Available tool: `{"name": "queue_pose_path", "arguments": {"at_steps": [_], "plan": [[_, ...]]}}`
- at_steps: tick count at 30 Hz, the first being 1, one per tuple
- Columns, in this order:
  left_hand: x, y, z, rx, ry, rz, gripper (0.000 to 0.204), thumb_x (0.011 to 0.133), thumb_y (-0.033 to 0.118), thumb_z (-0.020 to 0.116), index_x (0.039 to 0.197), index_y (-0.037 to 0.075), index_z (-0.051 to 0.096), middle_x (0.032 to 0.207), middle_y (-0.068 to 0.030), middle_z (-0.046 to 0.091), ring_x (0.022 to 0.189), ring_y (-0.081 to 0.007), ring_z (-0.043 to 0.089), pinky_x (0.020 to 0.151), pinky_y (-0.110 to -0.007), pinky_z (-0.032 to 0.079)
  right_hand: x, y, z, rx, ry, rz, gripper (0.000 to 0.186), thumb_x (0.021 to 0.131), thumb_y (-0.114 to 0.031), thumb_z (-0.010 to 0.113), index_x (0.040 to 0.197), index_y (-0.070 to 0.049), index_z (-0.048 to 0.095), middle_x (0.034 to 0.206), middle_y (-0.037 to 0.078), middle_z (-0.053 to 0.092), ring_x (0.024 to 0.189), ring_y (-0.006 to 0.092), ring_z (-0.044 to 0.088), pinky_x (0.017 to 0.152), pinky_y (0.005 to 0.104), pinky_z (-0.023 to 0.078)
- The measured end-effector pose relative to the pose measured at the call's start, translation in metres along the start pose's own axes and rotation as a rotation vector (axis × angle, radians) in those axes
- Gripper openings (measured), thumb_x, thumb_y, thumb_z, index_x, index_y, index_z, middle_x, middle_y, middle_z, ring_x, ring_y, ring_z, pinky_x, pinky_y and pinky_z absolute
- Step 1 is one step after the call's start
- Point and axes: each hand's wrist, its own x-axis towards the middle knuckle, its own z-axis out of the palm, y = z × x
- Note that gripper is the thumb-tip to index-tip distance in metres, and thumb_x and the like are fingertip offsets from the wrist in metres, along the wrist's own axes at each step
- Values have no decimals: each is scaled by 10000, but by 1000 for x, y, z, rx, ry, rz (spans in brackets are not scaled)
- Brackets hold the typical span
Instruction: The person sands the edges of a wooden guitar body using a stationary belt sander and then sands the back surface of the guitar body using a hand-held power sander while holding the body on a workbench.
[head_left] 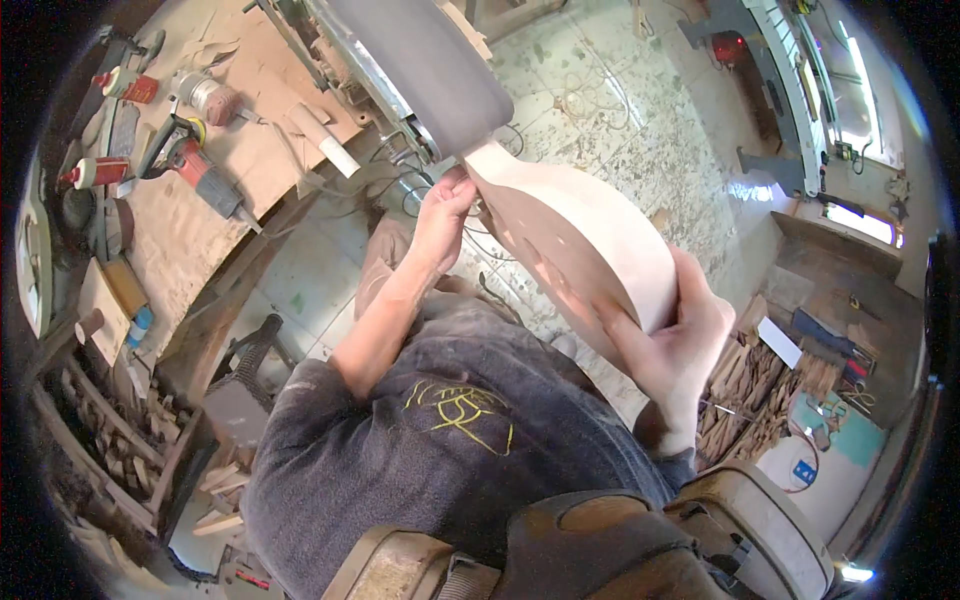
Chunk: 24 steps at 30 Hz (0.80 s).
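Observation:
Between my two hands is a large curved wooden piece [600,225], pale on its upper face and darker brown along the side toward me. It looks like the body of a stringed instrument, though I cannot tell which. My left hand [447,208] is closed at its narrow end, fingers pinched together. My right hand [685,325] wraps round the wide end, with the thumb on the brown side. The narrow tip meets the rounded end of a belt sander [440,75] with a grey belt; whether it presses on the belt is hard to see.
A wooden workbench [215,285] on the left carries a red and grey power tool [205,180], red-and-white bottles [100,172] and a pale cylinder [325,140]. Cables [610,110] lie on the dusty tiled floor. Wood pieces [735,415] are stacked at the right.

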Motion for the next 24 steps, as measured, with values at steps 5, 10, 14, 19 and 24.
{"name": "queue_pose_path", "arguments": {"at_steps": [5, 10, 14, 19, 24], "plan": [[27, 1, -31, 60, 78, -14, 343, 941, 61, 531, 1269, -38, 551, 1259, -79, 600, 1171, -177, 536, 1039, -341, 380, 10, 11, 37, 28, 30, -89, 535, 696, -230, 844, 1134, -12, 628, 839, 173, 709, 779, 300, 733, 700, 357, 563], [50, -7, -54, 79, 163, 11, 373, 943, -1, 513, 1316, 7, 534, 1312, -105, 576, 1220, -182, 524, 1066, -365, 387, 20, 12, 61, 48, 20, -68, 515, 716, -230, 834, 1132, -9, 626, 822, 169, 708, 749, 306, 727, 683, 356, 562], [62, -32, -80, 147, 181, 47, 345, 966, 42, 532, 1307, -11, 538, 1317, -91, 575, 1230, -209, 528, 1073, -366, 392, 24, 20, 77, 33, 32, -106, 532, 723, -267, 833, 1137, -10, 618, 808, 175, 704, 728, 310, 721, 655, 365, 559], [76, -47, -105, 74, 235, 21, 315, 972, 155, 586, 1229, -27, 597, 1224, -94, 624, 1115, -189, 573, 968, -346, 442, 33, 28, 91, 32, -17, -20, 554, 732, -296, 826, 1152, -10, 606, 824, 175, 702, 725, 307, 719, 645, 358, 556], [75, -48, -112, 251, 290, -80, 337, 985, 239, 563, 1175, -33, 621, 1148, -87, 644, 1009, -177, 588, 857, -326, 463, 42, 36, 113, -6, -55, -65, 541, 739, -311, 811, 1142, -17, 602, 827, 174, 699, 729, 337, 708, 651, 394, 553]]}}
